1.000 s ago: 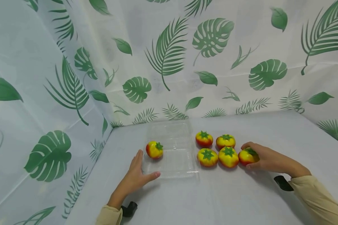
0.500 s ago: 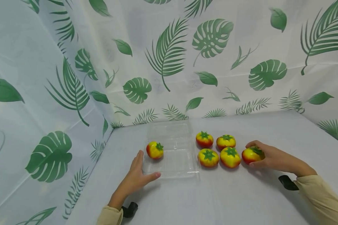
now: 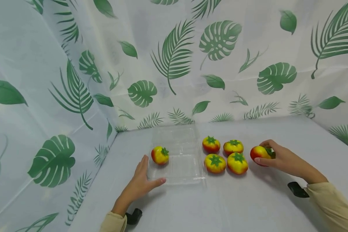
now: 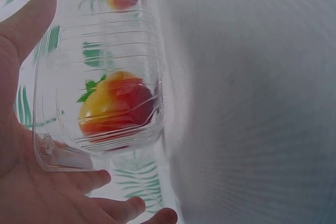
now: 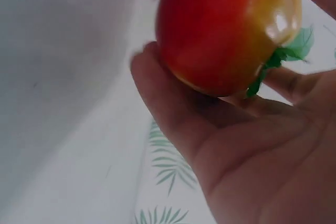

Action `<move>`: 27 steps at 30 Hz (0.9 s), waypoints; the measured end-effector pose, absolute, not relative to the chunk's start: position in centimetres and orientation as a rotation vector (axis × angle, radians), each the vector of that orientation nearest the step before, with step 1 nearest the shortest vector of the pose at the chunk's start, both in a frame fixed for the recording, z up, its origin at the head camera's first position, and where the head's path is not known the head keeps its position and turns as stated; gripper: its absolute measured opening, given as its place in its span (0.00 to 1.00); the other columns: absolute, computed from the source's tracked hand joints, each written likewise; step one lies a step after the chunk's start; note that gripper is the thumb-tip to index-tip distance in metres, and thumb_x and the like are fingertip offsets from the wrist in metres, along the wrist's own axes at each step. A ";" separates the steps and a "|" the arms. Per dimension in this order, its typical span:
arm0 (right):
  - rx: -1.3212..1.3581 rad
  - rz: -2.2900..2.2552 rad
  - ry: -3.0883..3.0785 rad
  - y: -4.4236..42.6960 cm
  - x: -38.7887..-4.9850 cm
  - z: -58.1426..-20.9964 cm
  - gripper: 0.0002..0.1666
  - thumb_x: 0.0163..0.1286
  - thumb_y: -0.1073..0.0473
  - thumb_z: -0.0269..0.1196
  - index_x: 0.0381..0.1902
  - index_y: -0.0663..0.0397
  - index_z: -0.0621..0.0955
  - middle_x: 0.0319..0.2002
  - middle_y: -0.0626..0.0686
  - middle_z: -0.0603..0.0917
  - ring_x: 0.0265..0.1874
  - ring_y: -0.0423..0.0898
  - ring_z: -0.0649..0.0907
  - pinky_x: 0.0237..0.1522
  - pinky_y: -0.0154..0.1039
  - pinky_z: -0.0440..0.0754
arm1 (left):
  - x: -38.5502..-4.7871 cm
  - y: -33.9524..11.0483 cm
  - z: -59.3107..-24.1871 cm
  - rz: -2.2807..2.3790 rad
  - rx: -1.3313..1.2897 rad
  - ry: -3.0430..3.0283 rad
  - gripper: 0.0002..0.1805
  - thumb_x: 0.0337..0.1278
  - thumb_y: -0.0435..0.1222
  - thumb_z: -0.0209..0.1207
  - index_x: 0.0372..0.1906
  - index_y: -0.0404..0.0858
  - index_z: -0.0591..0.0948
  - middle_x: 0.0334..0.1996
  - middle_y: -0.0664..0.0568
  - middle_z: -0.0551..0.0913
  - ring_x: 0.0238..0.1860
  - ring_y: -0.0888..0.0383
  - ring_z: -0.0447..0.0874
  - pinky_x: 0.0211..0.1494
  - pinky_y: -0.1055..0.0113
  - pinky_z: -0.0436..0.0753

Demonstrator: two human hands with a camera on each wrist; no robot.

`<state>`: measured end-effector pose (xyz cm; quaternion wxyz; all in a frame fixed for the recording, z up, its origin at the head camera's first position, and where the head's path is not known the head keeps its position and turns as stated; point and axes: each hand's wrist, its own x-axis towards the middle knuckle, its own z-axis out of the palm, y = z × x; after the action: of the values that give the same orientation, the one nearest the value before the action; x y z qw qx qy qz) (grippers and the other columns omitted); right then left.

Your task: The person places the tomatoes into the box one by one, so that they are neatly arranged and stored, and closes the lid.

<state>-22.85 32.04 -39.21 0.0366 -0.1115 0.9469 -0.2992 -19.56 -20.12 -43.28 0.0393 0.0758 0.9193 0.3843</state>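
Observation:
My right hand (image 3: 282,161) holds a red and yellow persimmon (image 3: 259,155) between thumb and fingers, its green leafy top turned toward the palm. In the right wrist view the persimmon (image 5: 220,30) looks glossy, with fingers curled under it. At the left, my left hand (image 3: 139,182) rests with spread fingers at the near left corner of a clear plastic box (image 3: 188,167). One persimmon (image 3: 159,155) lies tilted in the box's left part. From the left wrist, the box wall (image 4: 105,30) stands between thumb and fingers, with that persimmon (image 4: 113,108) showing through.
Several more persimmons (image 3: 214,163) sit in two rows just right of the box, leafy tops up. The table has a pale grey-white cover (image 3: 220,206). Leaf-printed white sheets (image 3: 168,64) stand behind and at the sides.
My right hand has drawn its persimmon to the right, away from the group, and turned it so its leafy top faces the palm. The left hand and box stay put.

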 end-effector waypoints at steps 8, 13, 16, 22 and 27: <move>-0.394 -1.056 2.998 29.9 -22.6 -36.8 0.45 0.77 0.42 0.68 0.71 0.72 0.66 0.61 0.72 0.78 0.56 0.68 0.79 0.52 0.59 0.87 | -19.5 -20.1 -43.0 1.194 0.236 2.811 0.69 0.59 0.60 0.74 0.87 0.31 0.43 0.87 0.36 0.39 0.86 0.37 0.39 0.82 0.36 0.49; -0.488 -1.137 2.981 26.6 -22.6 -35.3 0.42 0.77 0.43 0.69 0.71 0.68 0.67 0.61 0.67 0.79 0.56 0.63 0.81 0.49 0.46 0.88 | -19.4 -20.2 -42.7 1.192 0.235 2.798 0.69 0.59 0.60 0.73 0.87 0.30 0.43 0.87 0.35 0.38 0.85 0.36 0.38 0.82 0.35 0.49; -0.592 -1.173 2.963 24.0 -22.8 -34.4 0.40 0.76 0.44 0.70 0.70 0.65 0.69 0.60 0.64 0.81 0.56 0.60 0.81 0.51 0.47 0.88 | -19.4 -20.3 -42.7 1.196 0.243 2.795 0.68 0.60 0.59 0.73 0.87 0.30 0.44 0.86 0.34 0.37 0.85 0.35 0.38 0.82 0.34 0.49; -0.697 -1.278 2.858 19.0 -23.2 -33.7 0.38 0.75 0.44 0.71 0.69 0.61 0.71 0.57 0.61 0.82 0.45 0.57 0.85 0.47 0.49 0.89 | -19.4 -20.6 -42.7 1.205 0.290 2.782 0.66 0.64 0.57 0.70 0.86 0.28 0.42 0.86 0.33 0.38 0.85 0.35 0.38 0.82 0.34 0.47; -0.771 -1.364 2.782 15.5 -23.8 -33.7 0.36 0.74 0.44 0.72 0.68 0.59 0.72 0.55 0.59 0.83 0.48 0.56 0.84 0.48 0.46 0.88 | -19.4 -20.6 -42.7 1.198 0.293 2.780 0.66 0.64 0.58 0.69 0.86 0.28 0.41 0.86 0.34 0.38 0.85 0.36 0.38 0.83 0.36 0.46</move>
<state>-23.78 15.45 -33.74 -0.0255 -0.2415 0.8710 -0.4271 -19.40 -20.55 -42.75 0.0503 0.0963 0.9129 0.3934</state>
